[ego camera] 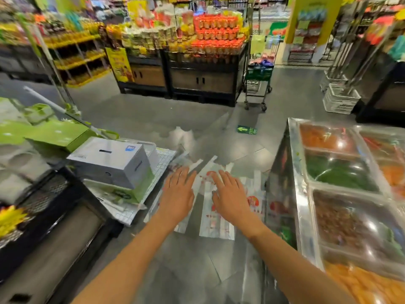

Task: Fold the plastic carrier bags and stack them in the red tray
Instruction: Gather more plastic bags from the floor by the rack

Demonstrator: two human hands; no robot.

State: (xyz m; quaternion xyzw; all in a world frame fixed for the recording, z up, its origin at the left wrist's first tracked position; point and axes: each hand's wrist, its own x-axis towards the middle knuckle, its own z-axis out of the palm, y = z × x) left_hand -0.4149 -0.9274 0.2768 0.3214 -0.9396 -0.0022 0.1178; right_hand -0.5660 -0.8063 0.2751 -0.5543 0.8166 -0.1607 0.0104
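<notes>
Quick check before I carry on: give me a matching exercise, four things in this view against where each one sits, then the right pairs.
Things:
1. left hand
2. grey box
3. plastic carrier bag
4. shopping trolley

Places:
A. far back on the aisle floor, by the display stand
B. flat on the floor under both hands
C. spread open over the bag's left side
D. stacked on the green carton at left

Pairs: 1-C, 2-D, 3-B, 4-A

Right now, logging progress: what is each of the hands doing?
Left hand: open, fingers straight, over the plastic bags.
Right hand: open, flat on them.
</notes>
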